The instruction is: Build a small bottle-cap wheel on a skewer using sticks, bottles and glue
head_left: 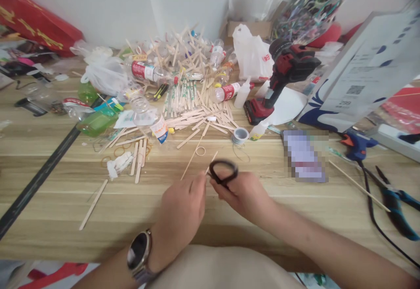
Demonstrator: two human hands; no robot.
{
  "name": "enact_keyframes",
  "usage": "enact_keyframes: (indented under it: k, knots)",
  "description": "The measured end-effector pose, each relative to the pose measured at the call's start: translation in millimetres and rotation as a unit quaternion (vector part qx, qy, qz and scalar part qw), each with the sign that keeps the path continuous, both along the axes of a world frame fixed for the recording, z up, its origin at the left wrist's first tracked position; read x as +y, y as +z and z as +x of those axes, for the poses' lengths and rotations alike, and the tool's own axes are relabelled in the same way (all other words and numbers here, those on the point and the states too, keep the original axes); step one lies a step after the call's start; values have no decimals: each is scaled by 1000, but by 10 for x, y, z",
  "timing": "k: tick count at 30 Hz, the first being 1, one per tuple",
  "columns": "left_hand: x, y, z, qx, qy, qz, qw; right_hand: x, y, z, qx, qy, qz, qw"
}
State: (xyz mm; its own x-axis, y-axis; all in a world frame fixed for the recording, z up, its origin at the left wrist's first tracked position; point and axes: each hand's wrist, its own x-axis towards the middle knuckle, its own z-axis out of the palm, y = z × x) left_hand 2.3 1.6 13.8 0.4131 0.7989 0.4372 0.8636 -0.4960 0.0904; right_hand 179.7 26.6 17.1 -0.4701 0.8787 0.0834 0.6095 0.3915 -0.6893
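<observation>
Near the table's front edge my left hand [184,206] is closed, its fingers pinching a thin wooden stick [212,160] whose tip points up and away. Beside it, my right hand [244,193] is closed round black-handled scissors [224,172]; one finger loop shows above the fingers, and the blades are mostly hidden between the hands. Just beyond the hands lie a small pale ring [200,151] and a thin skewer [192,161]. A roll of tape [240,136] sits farther back.
Wooden sticks [187,116] and plastic bottles [157,125] crowd the middle and back. A red-and-black drill [277,79] stands right of centre. To the right are a blurred-out flat object [305,155], a blue glue gun [357,144], its black cord, and pliers [395,206].
</observation>
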Motion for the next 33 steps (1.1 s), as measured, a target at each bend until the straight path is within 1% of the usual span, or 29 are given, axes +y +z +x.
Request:
enact_keyframes:
  k: [1,2,3,4,5,7,8,9,11,12,13,15,16,17,18,20,21,22,24,25,26,28,29,30,31,32,33]
  knots:
    - [4,-21,2,14,-1,28,1000,4,24,-19,42,-3,-97,994]
    - [10,-38,2,23,-5,46,999,7,44,-36,79,6,-181,980]
    - [15,-49,1,28,-8,53,998,10,57,-47,100,13,-233,967]
    - [20,-51,-2,27,-7,46,999,11,59,-52,97,16,-237,966]
    - [23,-44,-5,22,-4,28,999,9,50,-50,74,12,-201,977]
    - [24,-15,-13,-6,-3,-33,999,1,8,-30,2,-5,-75,997]
    - [23,1,-16,-23,-9,-64,998,-4,-17,-17,-26,-9,-21,999]
    - [20,12,-19,-34,-12,-85,996,-8,-39,-6,-42,-8,13,999]
    - [16,10,-21,-32,-10,-87,996,-9,-57,3,-44,-4,26,999]
    - [15,-4,-20,-19,-6,-68,997,-5,-50,0,-38,1,17,999]
    - [16,-23,-19,-3,-3,-39,999,1,-35,-7,-23,10,-13,1000]
    - [20,-64,-18,25,-6,25,999,14,1,-24,24,30,-111,993]
    - [22,-78,-19,32,-10,45,998,19,13,-30,42,33,-149,987]
    - [24,-83,-19,33,-12,51,998,21,17,-31,49,26,-162,985]
    - [24,-79,-19,29,-9,41,999,20,12,-29,37,8,-136,990]
    - [21,-52,-19,8,-1,-18,1000,9,-16,-19,4,-27,-62,998]
    - [17,-34,-19,-1,2,-51,999,3,-30,-14,-6,-36,-41,998]
    - [14,-18,-18,-6,6,-75,997,-2,-39,-10,-7,-39,-37,999]
    - [9,-5,-15,0,7,-82,997,-1,-35,-14,3,-28,-64,998]
    - [9,-9,-13,7,3,-70,997,5,-22,-20,24,-20,-106,994]
    - [10,-20,-12,12,-2,-55,998,14,-4,-28,59,-14,-165,985]
    - [16,-49,-11,6,-14,-40,999,28,37,-44,142,-17,-292,946]
    - [22,-62,-11,-2,-17,-47,999,28,54,-50,175,-27,-336,925]
    - [29,-69,-14,-12,-13,-61,998,22,67,-54,192,-39,-353,915]
    - [39,-69,-19,-23,-4,-77,997,7,76,-53,186,-48,-339,921]
    - [52,-60,-26,-40,12,-95,995,-15,79,-49,166,-54,-304,936]
    - [66,-41,-37,-63,31,-117,991,-42,80,-42,138,-59,-253,956]
